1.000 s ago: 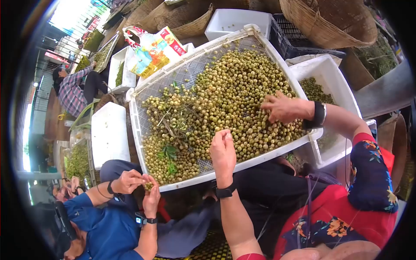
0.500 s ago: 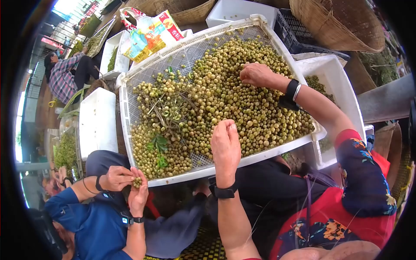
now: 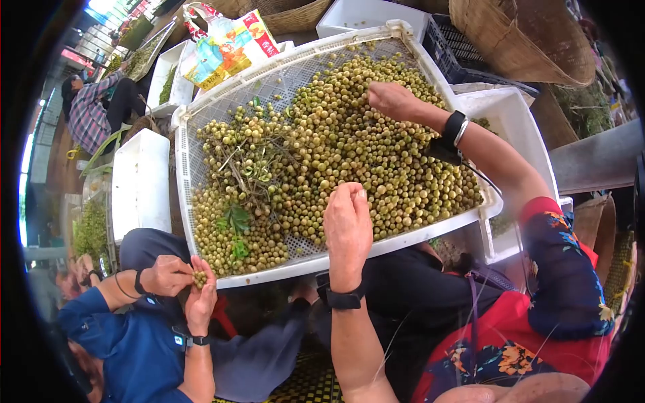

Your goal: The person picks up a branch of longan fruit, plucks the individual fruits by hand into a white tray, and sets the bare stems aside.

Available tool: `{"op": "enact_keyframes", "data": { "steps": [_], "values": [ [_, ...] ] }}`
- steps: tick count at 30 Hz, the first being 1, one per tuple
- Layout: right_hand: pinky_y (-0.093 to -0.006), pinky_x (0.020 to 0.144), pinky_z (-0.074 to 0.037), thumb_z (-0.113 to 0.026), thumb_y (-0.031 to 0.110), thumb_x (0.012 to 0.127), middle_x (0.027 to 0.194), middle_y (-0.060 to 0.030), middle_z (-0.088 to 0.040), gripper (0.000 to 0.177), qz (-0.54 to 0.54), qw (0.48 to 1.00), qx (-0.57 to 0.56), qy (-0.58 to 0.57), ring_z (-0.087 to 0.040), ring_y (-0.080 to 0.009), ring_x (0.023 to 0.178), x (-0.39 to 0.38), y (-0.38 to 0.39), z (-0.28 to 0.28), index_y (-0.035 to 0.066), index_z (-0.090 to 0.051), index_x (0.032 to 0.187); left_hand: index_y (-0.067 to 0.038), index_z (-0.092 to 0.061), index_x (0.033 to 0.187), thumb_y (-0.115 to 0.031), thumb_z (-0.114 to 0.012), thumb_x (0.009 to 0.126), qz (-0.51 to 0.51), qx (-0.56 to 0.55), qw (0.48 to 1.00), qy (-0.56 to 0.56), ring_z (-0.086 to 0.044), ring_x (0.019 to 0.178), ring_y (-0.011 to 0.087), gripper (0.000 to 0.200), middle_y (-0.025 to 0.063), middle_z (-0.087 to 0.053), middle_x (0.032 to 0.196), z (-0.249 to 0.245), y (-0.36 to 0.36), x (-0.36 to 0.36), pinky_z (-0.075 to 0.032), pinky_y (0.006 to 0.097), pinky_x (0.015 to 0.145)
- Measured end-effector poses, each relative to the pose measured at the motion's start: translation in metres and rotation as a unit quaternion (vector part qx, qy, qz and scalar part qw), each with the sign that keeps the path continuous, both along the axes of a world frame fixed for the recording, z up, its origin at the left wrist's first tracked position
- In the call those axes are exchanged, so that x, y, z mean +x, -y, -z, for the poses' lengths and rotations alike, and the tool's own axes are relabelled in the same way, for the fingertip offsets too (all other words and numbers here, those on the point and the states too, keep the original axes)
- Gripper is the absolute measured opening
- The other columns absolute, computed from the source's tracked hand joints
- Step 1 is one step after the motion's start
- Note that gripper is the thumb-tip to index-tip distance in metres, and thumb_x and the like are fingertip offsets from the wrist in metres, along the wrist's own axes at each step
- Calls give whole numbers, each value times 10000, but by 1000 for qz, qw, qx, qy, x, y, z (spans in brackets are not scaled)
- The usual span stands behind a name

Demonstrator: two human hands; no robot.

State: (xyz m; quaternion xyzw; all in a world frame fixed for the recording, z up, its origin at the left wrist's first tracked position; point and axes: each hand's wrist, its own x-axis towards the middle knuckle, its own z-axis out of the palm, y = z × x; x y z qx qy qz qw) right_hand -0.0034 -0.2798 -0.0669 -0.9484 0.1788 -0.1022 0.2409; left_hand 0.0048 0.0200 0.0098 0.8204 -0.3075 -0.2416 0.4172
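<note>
A wide white mesh tray [image 3: 282, 84] bears a heap of small round yellow-green fruits [image 3: 363, 141]. Over its near edge, my left hand [image 3: 348, 225] is raised with the fingers curled together; whatever they hold is hidden behind them. Farther back, my right hand [image 3: 395, 101] hovers over the fruit heap, its fingers closed, and their contents cannot be made out. Brown stems [image 3: 242, 171] and green leaves [image 3: 235, 218] lie among the fruits on the left. Each of my wrists wears a black band.
At the lower left, a co-worker in a blue shirt [image 3: 141, 346] holds several fruits [image 3: 200, 278] in both hands. A white box [image 3: 141, 185] stands left of the tray, another white bin [image 3: 517, 127] at its right. Behind are a colourful bag [image 3: 228, 50], a dark crate [image 3: 457, 50] and a wicker basket [image 3: 524, 40].
The view has shifted slightly, so the tray sits a little farther left. My right hand has moved slightly up and left; my left hand stays near the tray's front edge.
</note>
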Motion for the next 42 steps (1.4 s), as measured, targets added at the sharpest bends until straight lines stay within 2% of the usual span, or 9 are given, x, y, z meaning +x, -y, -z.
{"op": "enact_keyframes", "data": {
  "steps": [8,13,20,24,27,33,36,38,42],
  "values": [
    [-445,734,-462,-575,143,919,867,-128,-625,119,-108,993,-20,46,-607,-304,814,-31,19,-15,51,-614,854,10,-609,1010,-114,-541,947,15,8,1000,1,-623,882,351,155,183,-637,942,1,1,-3,-482,441,789],
    [-411,762,-489,-631,121,867,867,-105,-622,46,-127,985,-53,-101,-621,-296,868,-46,7,-22,79,-649,869,18,-627,1027,-160,-532,974,27,-9,998,52,-637,759,274,209,160,-661,880,7,0,-4,-496,381,701],
    [-419,741,-496,-624,116,835,851,-115,-624,78,-186,968,-73,-154,-626,-292,830,-55,5,-21,60,-663,872,19,-600,1009,-103,-533,946,37,-6,999,21,-618,877,375,152,198,-634,939,-1,5,-5,-481,456,785],
    [-413,715,-494,-605,134,888,814,-122,-619,128,-175,980,20,-92,-621,-282,802,-54,-3,-32,8,-621,909,18,-598,1018,-95,-536,941,15,-14,1000,22,-617,878,381,150,200,-631,970,3,7,-6,-481,461,793],
    [-242,598,-503,-561,168,991,789,1,-581,144,-141,947,284,-44,-588,-76,684,-65,-31,-60,26,-552,969,25,-566,1132,-110,-577,938,-8,-57,998,-21,-643,863,293,236,185,-644,1006,10,14,-8,-508,398,779],
    [-211,607,-486,-603,124,963,816,19,-585,92,-113,885,450,32,-558,-49,687,-81,-93,-83,40,-566,975,13,-559,1137,-123,-603,965,-2,-174,926,-336,-657,774,125,223,91,-670,936,22,30,-8,-530,232,660],
    [-197,658,-476,-594,72,962,837,22,-567,75,-90,847,523,37,-548,-41,730,-102,-94,-100,47,-552,1020,-1,-597,1061,-135,-593,976,46,-153,937,-312,-654,748,110,159,63,-678,862,5,24,-4,-529,229,653],
    [-224,597,-472,-592,24,927,788,12,-567,37,-155,854,496,4,-558,-68,670,-124,-85,-103,37,-557,928,0,-609,1044,-145,-584,980,61,-134,954,-263,-647,748,110,161,63,-679,866,7,17,2,-523,238,668],
    [-433,655,-499,-564,208,928,851,-121,-599,159,-270,942,85,-180,-628,-316,778,-179,-104,-95,55,-583,887,10,-608,1038,-156,-550,985,14,-67,995,-66,-637,744,123,184,74,-670,852,23,11,7,-508,256,670]
  ]
}}
